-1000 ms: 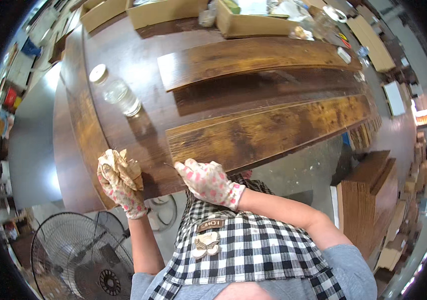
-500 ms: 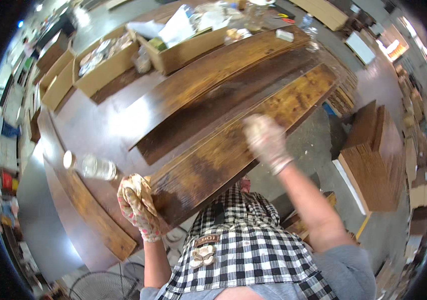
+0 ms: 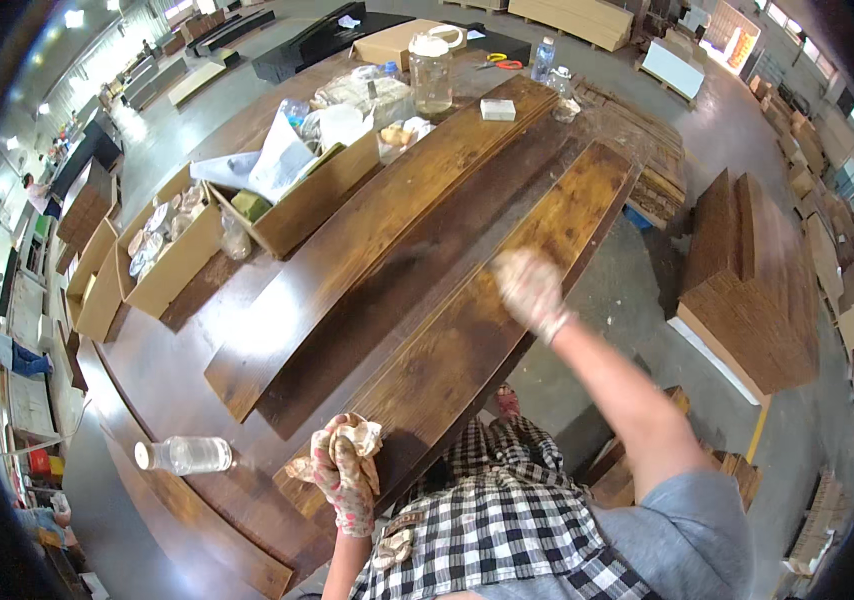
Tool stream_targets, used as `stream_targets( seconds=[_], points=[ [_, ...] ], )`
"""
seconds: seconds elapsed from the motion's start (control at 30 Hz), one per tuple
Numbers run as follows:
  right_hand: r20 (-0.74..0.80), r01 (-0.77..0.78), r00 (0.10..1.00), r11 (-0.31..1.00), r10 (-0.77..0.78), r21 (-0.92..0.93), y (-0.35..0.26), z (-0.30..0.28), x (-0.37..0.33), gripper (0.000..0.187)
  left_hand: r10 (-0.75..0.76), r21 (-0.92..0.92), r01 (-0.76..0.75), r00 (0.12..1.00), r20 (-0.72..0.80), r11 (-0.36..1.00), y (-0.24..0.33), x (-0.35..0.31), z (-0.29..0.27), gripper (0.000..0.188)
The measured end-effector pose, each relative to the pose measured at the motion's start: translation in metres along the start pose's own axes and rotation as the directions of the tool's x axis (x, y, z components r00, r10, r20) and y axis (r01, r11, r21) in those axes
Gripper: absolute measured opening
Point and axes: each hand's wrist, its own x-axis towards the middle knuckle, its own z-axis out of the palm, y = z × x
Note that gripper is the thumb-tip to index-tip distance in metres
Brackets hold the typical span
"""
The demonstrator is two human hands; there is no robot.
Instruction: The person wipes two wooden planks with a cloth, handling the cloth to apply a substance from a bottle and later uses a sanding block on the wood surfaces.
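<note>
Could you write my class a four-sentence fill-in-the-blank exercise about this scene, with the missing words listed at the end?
1. The crumpled beige cloth is in the person's ____ (left/right) gloved hand.
2. The clear cylindrical bottle has a ____ cap.
3. The small white rectangular block rests on the ____ (nearer/farther) of the two side-by-side long brown wood-grain boards.
4. The person's checked fabric apron is white and ____.

Missing words: left; white; farther; black.

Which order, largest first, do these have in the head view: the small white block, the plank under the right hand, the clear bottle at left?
1. plank
2. clear bottle
3. small white block
</note>
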Motion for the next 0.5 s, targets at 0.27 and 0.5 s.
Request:
stream_targets(
  seconds=[0.27,0.5],
  points=[
    [0.035,0.052,0.994,0.745,-0.100,0.665,-0.006,-0.034,0.000,0.012,-0.148,0.334,0.116,0.987,0.071,0.935,-0.033,0.032,0.109,0.024],
    [-0.009,-0.246,0.967,0.939,0.255,0.241,0.276,0.150,0.015,0.017,0.182,0.756,-0.396,0.917,0.355,0.521,-0.069,0.066,0.220,0.026]
  ],
)
